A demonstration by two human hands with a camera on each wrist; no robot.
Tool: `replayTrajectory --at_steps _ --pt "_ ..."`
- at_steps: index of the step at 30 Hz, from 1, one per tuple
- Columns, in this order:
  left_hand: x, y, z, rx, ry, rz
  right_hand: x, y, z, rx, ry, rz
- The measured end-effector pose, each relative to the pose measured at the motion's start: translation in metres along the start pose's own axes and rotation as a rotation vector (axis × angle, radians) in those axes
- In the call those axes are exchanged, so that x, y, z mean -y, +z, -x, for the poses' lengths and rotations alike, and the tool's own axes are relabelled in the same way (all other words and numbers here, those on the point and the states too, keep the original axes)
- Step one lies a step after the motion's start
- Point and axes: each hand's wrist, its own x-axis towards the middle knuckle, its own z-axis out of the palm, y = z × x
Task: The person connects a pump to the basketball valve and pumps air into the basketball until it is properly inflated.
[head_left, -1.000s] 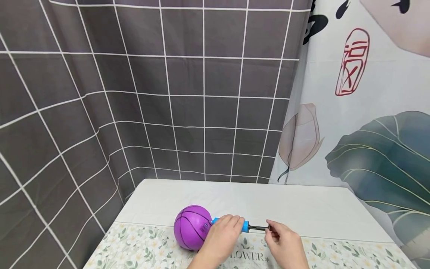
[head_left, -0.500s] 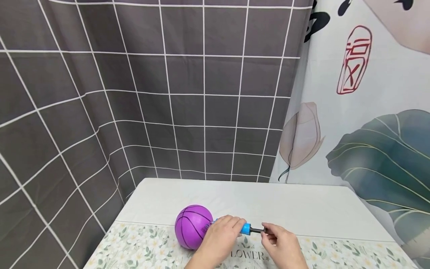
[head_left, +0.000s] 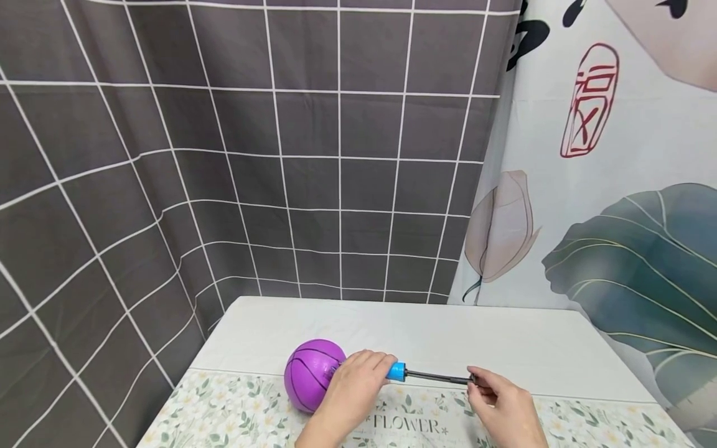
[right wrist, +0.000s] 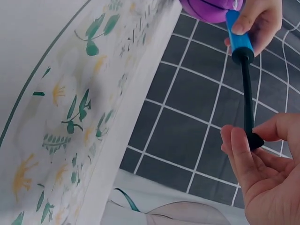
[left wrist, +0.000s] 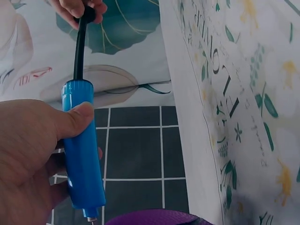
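Note:
A purple ball with black basketball lines is on the table, left of my hands. My left hand grips the blue barrel of a hand pump, thumb laid along it in the left wrist view. The pump's metal needle tip points at the ball, whose edge shows just below; whether it sits in the ball is hidden. Out of the barrel's other end runs a long black rod. My right hand pinches the black knob at that rod's end between thumb and fingers.
Under the hands lies a table with a floral cloth and a white back strip. Behind it hangs a dark grid-patterned curtain. A pale curtain with a leaf print hangs at the right.
The rod was shorter half a second ago; now far more of it shows. My right hand has moved right with the knob, while my left hand and the ball shifted slightly left.

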Motion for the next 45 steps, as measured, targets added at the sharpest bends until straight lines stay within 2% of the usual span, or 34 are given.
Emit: replayTrajectory --at_steps 6,12,22,26,34,41,45 --pt "-0.003 -0.001 -0.003 -0.019 0.018 -0.011 0.006 0.003 0.0 -0.083 -0.051 0.03" --pt "-0.009 0.005 -0.004 -0.05 0.062 -0.046 0.02 0.018 0.004 -0.171 -0.175 0.071" --pt "-0.021 0.013 -0.006 -0.039 0.103 -0.047 0.037 0.043 0.011 -0.124 -0.29 0.051" --pt "-0.022 0.014 -0.006 -0.048 0.108 -0.046 0.037 0.046 0.011 -0.078 -0.253 0.048" --pt "-0.018 0.01 -0.008 -0.032 0.081 -0.007 0.036 0.041 0.005 0.032 -0.125 -0.054" --pt "-0.017 0.007 -0.007 -0.024 0.046 -0.002 0.034 0.039 0.002 0.016 -0.12 -0.088" --pt "-0.014 0.005 -0.004 0.006 0.026 0.004 0.032 0.038 0.0 0.018 -0.11 -0.087"
